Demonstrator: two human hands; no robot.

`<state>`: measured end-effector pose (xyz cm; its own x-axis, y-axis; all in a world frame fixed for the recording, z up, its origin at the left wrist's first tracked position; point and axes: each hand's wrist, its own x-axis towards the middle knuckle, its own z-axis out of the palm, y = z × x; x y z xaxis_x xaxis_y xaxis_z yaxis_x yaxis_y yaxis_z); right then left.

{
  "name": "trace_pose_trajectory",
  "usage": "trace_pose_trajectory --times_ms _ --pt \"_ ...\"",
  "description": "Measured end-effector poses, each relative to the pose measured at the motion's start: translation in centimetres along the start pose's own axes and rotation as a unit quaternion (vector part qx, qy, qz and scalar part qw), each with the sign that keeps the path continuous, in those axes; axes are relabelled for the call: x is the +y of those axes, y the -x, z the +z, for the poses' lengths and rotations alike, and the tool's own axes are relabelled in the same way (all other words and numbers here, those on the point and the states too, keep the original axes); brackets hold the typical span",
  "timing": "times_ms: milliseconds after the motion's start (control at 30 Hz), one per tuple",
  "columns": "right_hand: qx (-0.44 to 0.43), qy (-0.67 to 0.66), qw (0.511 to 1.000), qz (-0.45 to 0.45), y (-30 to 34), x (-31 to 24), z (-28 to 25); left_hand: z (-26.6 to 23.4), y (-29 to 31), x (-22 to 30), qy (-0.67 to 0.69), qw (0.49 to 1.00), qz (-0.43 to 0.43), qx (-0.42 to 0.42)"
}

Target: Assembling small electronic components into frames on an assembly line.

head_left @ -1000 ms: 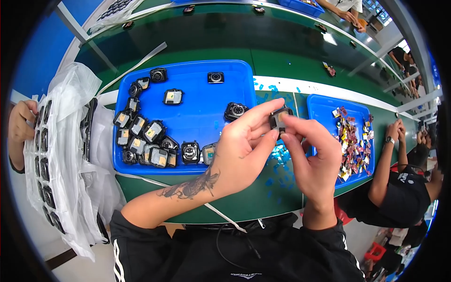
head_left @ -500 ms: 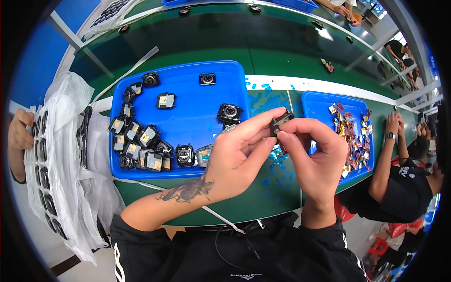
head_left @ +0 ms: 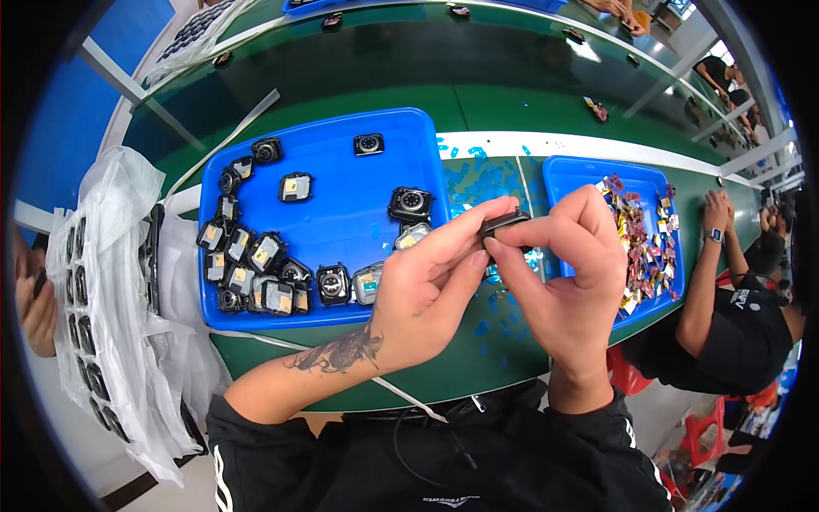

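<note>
Between my two hands, over the gap separating two blue trays, is a small black watch case (head_left: 503,224), turned edge-on. My left hand (head_left: 431,282) grips it from the left with bent fingers and thumb. On its right side, my right hand (head_left: 563,273) pinches it between thumb and forefinger. The large blue tray (head_left: 341,128) at left holds several black watch cases (head_left: 267,253), some with pale inner parts up, others showing a round sensor back. In the smaller blue tray (head_left: 554,175) at right lies a heap of small pink, yellow and white flex parts (head_left: 636,239).
Blue film scraps (head_left: 495,183) are scattered on the green bench (head_left: 409,380) between the trays. Beyond runs a green conveyor (head_left: 512,94) carrying spaced-out parts. White-wrapped trays of watch cases (head_left: 94,316) stand at left, by another person's hand (head_left: 38,316). A co-worker (head_left: 708,307) sits at right.
The watch case has been tilted from showing its face side to edge-on in my fingers. Both hands have shifted slightly left. At far left, the other person's hand has moved lower.
</note>
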<state>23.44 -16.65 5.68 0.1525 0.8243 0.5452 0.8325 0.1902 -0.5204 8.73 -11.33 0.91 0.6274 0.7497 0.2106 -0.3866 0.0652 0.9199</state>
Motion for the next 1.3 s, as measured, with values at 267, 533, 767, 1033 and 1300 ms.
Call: trace_pose_trajectory --times_ms 267,533,767,1033,1300 --pt "-0.021 -0.306 0.932 0.192 1.3 1.5 -0.1 0.0 -1.0 0.7 0.095 0.993 0.004 0.067" --pt "-0.041 -0.387 0.893 0.226 2.1 2.1 -0.2 -1.5 -1.5 2.0 -0.298 0.947 0.113 -0.034" --pt "-0.113 -0.439 0.856 0.25 2.0 2.9 -0.3 -2.0 -1.8 0.9 -0.427 0.876 0.224 -0.033" --pt "-0.072 -0.432 0.868 0.234 2.1 3.3 -0.2 -1.9 -1.7 0.6 -0.44 0.864 0.234 -0.064" --pt "-0.045 -0.384 0.889 0.246 3.2 2.4 0.8 -0.3 -0.8 0.5 -0.073 0.99 -0.12 0.013"
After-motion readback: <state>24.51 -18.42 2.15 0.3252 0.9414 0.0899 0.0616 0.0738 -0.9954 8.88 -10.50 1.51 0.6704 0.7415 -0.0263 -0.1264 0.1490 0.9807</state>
